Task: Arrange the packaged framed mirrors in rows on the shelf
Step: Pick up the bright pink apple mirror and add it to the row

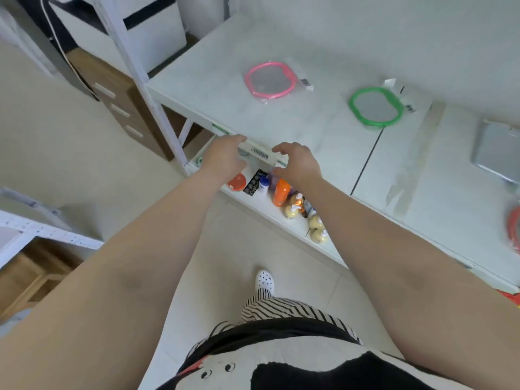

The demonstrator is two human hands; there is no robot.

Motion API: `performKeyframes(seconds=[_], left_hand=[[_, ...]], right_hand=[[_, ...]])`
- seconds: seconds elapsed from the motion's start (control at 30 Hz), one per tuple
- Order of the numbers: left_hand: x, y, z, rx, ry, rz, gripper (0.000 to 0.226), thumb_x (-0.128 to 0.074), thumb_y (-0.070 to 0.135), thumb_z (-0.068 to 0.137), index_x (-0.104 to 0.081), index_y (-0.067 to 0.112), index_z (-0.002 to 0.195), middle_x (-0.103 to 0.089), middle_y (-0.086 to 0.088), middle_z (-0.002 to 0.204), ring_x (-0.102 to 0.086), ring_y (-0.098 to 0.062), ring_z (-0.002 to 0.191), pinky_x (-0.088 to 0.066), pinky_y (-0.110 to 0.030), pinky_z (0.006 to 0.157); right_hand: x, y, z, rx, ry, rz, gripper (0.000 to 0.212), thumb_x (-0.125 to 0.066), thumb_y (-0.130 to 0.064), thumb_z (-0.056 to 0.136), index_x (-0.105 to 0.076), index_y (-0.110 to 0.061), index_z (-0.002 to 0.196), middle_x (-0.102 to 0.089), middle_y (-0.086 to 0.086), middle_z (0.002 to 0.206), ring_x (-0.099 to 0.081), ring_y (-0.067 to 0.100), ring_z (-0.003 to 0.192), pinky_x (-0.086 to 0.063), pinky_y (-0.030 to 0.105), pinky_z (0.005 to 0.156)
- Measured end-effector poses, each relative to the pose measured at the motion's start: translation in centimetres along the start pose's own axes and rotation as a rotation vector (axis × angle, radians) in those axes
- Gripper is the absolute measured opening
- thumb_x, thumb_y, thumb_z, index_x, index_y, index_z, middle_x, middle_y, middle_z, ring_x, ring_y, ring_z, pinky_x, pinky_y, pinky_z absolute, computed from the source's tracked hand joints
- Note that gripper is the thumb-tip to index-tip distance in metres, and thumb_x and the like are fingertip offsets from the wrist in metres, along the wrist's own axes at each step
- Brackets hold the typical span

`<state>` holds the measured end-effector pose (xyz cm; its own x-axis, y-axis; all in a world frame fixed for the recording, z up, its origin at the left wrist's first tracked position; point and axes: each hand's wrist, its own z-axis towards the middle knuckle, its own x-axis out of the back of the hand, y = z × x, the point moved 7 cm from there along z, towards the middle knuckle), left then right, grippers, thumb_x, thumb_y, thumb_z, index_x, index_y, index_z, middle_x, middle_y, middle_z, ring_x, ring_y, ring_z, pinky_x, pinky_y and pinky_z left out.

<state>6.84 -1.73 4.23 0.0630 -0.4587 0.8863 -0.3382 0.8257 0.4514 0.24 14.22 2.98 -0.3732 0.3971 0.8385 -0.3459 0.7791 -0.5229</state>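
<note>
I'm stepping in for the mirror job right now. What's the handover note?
Left hand and right hand: both open and empty, hovering at the shelf's front edge.
Pink mirror and green mirror lie flat on the shelf, apart, roughly in a line.
Red frame is cut off at the right edge.
Left: fill out the rows.

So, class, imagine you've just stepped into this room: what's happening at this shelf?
A person stands at a white shelf, both arms stretched forward. The left hand and right hand hover empty by its front edge. Two packaged mirrors lie apart on top: a pink-framed mirror and a green-framed mirror to its right. Bottles stand on the lower level.
</note>
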Motion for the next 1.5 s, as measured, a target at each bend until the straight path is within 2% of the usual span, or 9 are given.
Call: performKeyframes(seconds=[0.23, 0.43, 0.63, 0.8, 0.93, 1.1, 1.3, 1.5], left_hand=[[3.3, -1.2, 7.5, -0.014, 0.027, 0.019, 0.058, -0.061, 0.018, 0.085, -0.044, 0.020, 0.140, -0.053, -0.011, 0.135, -0.049, -0.029, 0.125, -0.043, -0.037, 0.100], [4.4, -4.5, 11.9, -0.039, -0.026, 0.051, 0.057, -0.060, 0.020, 0.086, -0.043, 0.020, 0.140, -0.053, -0.012, 0.134, -0.050, -0.030, 0.124, -0.044, -0.038, 0.101], [5.2, -9.3, 16.0, -0.134, -0.123, 0.073, 0.056, -0.059, 0.020, 0.087, -0.043, 0.020, 0.140, -0.052, -0.012, 0.133, -0.048, -0.030, 0.124, -0.042, -0.039, 0.101], [7.4, -14.8, 19.4, -0.245, -0.185, 0.131, 0.053, -0.057, 0.023, 0.089, -0.044, 0.019, 0.140, -0.052, -0.012, 0.134, -0.048, -0.031, 0.125, -0.041, -0.038, 0.101], [8.2, -17.4, 21.8, -0.276, -0.231, 0.140, 0.050, -0.056, 0.024, 0.090, -0.046, 0.018, 0.138, -0.053, -0.013, 0.135, -0.048, -0.032, 0.126, -0.040, -0.038, 0.101], [7.1, -16.4, 24.1, -0.351, -0.274, 0.124, 0.049, -0.054, 0.024, 0.090, -0.046, 0.018, 0.138, -0.053, -0.013, 0.135, -0.047, -0.032, 0.126, -0.040, -0.038, 0.101], [5.4, -13.2, 27.2, -0.432, -0.316, 0.157, 0.050, -0.052, 0.021, 0.090, -0.044, 0.018, 0.139, -0.052, -0.015, 0.134, -0.047, -0.034, 0.125, -0.040, -0.039, 0.100], [5.4, -11.2, 32.3, -0.426, -0.335, 0.187, 0.053, -0.051, 0.022, 0.092, -0.037, 0.017, 0.143, -0.046, -0.016, 0.137, -0.045, -0.034, 0.127, -0.039, -0.038, 0.101]], right_hand=[[2.1, -2.1, 7.4, 0.001, 0.039, -0.034, 0.047, -0.068, -0.024, 0.082, -0.056, -0.028, 0.127, -0.058, 0.000, 0.124, -0.048, 0.019, 0.121, -0.049, 0.036, 0.088], [1.3, -3.4, 11.6, -0.066, 0.051, -0.027, 0.047, -0.069, -0.027, 0.083, -0.055, -0.026, 0.128, -0.058, 0.002, 0.125, -0.052, 0.022, 0.117, -0.053, 0.043, 0.086], [-1.7, -5.6, 14.8, -0.203, 0.120, 0.002, 0.046, -0.070, -0.029, 0.082, -0.057, -0.027, 0.126, -0.060, 0.000, 0.124, -0.050, 0.020, 0.120, -0.048, 0.038, 0.092], [-4.7, -8.9, 15.9, -0.331, 0.213, 0.072, 0.043, -0.069, -0.029, 0.081, -0.059, -0.026, 0.123, -0.061, 0.000, 0.121, -0.054, 0.020, 0.114, -0.046, 0.035, 0.090], [-6.7, -10.8, 16.0, -0.420, 0.221, 0.095, 0.043, -0.069, -0.029, 0.082, -0.059, -0.026, 0.123, -0.061, -0.001, 0.121, -0.053, 0.020, 0.116, -0.048, 0.035, 0.087], [-7.2, -10.7, 16.1, -0.512, 0.239, 0.073, 0.042, -0.067, -0.028, 0.083, -0.058, -0.027, 0.124, -0.060, -0.001, 0.121, -0.052, 0.019, 0.115, -0.046, 0.033, 0.081], [-5.3, -8.2, 18.0, -0.621, 0.308, 0.074, 0.043, -0.068, -0.033, 0.082, -0.059, -0.028, 0.123, -0.060, -0.002, 0.121, -0.054, 0.019, 0.116, -0.049, 0.034, 0.084], [-2.7, -5.4, 21.8, -0.709, 0.380, 0.096, 0.040, -0.065, -0.035, 0.083, -0.059, -0.028, 0.122, -0.061, -0.003, 0.121, -0.054, 0.019, 0.116, -0.045, 0.031, 0.079]])
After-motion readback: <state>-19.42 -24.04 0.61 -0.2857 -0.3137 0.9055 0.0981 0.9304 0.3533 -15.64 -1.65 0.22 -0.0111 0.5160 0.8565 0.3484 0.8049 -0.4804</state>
